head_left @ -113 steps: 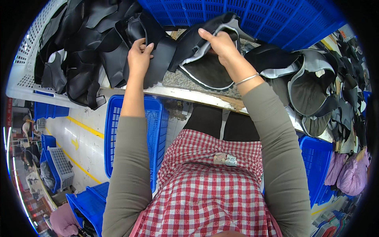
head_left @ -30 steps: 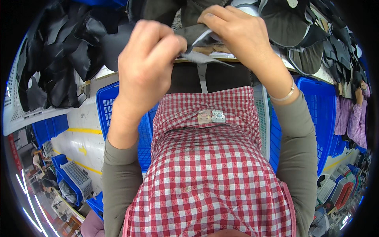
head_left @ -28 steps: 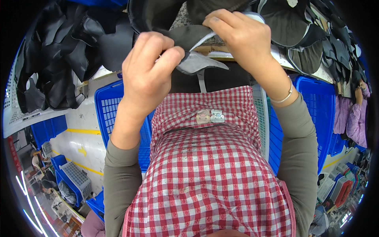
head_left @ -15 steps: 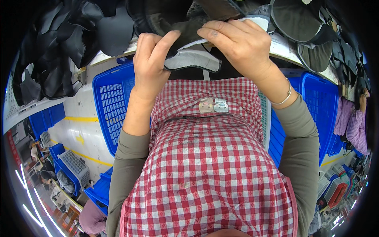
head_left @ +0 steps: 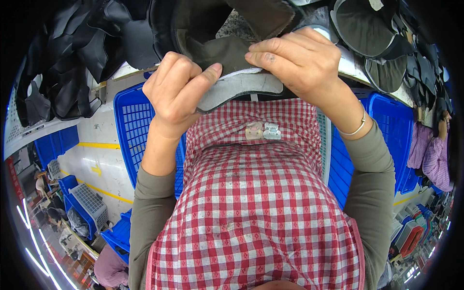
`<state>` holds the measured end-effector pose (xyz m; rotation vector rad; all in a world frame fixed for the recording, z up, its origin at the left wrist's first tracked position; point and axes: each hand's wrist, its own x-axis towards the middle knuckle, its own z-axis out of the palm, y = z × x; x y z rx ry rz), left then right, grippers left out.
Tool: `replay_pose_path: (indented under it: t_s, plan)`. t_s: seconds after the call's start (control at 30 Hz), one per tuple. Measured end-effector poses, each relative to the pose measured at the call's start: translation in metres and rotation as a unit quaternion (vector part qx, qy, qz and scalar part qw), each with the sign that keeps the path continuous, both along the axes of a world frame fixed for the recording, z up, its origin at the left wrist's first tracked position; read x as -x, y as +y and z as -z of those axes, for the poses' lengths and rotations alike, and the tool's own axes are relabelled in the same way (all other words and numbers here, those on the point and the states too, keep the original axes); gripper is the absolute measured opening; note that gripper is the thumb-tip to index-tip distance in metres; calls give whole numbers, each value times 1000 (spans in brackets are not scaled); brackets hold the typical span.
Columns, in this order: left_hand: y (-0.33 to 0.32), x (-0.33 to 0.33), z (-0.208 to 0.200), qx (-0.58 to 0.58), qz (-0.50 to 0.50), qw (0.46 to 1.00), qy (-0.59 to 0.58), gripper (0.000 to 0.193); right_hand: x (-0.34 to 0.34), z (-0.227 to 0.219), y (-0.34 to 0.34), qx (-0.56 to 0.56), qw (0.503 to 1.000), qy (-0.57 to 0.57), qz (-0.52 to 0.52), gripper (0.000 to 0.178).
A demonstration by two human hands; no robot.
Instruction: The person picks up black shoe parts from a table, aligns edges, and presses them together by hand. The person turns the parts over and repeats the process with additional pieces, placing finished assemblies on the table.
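At the near edge of the worktable, both my hands grip the rim of a dark shoe upper [head_left: 224, 52], whose olive-brown lining faces up. A curved pale grey piece with a dark edge [head_left: 244, 88] hangs along the rim on my side, with a thin white edge above it. My left hand [head_left: 176, 92] is closed at the left end, thumb pressed on the lining by the grey piece. My right hand [head_left: 296, 60] pinches the right part of the rim, thumb and forefinger on the lining. The undersides of my fingers are hidden.
Black shoe pieces [head_left: 135, 41] are heaped on the table's left; more dark lined uppers [head_left: 365, 31] lie at the right. Blue crates [head_left: 133, 135] [head_left: 386, 130] stand below on both sides. A person in a purple checked sleeve [head_left: 437, 162] is at the far right.
Both hands have come nearer to me with the upper, the left hand also shifting left. The pale grey piece now shows wider and flatter, and more of the lining is visible.
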<state>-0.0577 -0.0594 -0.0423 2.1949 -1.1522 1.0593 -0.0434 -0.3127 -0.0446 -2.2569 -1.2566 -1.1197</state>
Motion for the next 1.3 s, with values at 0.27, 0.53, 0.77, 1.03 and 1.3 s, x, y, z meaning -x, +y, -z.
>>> replay_pose_path:
  t_s: [0.27, 0.53, 0.77, 1.03, 1.3]
  plan:
    - [9, -6, -8, -36, 2, 999, 34, 30, 22, -25, -3, 77, 981, 178, 6, 38]
    - [-5, -39, -108, 116, -18, 993, 4, 41, -25, -53, 6, -194, 946, 252, 58, 25]
    - [-19, -33, -23, 469, 193, 692, 514, 61, -36, -24, 12, -515, 697, 498, 30, 22]
    - [-28, -64, 67, 560, 209, 557, 576, 36, -17, 31, 18, -549, 612, 569, -29, 17]
    - [29, -40, -10, 442, 407, 415, 683, 52, -20, 22, 11, -527, 620, 580, -39, 22]
